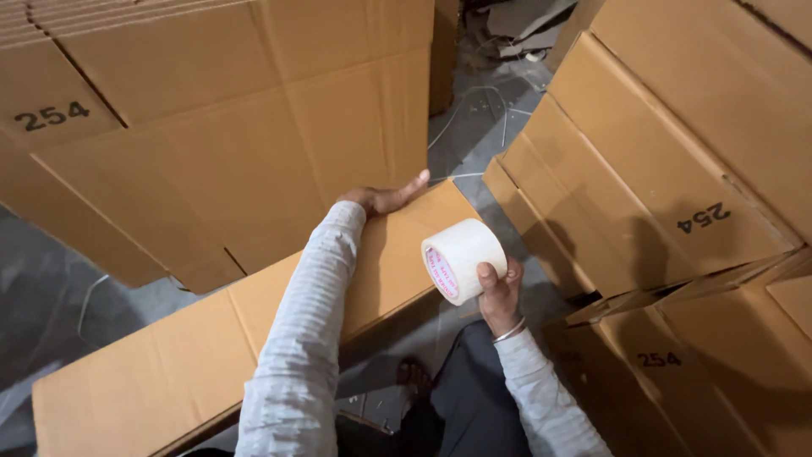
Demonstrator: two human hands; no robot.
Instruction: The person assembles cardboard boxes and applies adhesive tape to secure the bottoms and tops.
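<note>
Our right hand [499, 292] grips tape roll [463, 259]; left hand [385, 199] lies flat, fingers spread, on box [194, 355] at 10 o'clock, long axis 8-to-2; left nearer.

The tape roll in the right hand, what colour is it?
The tape roll is off-white, with a white inner core printed in red; the head view shows it.

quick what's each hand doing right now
Left hand: open, flat on the cardboard box.
Right hand: closed on the tape roll.
</note>
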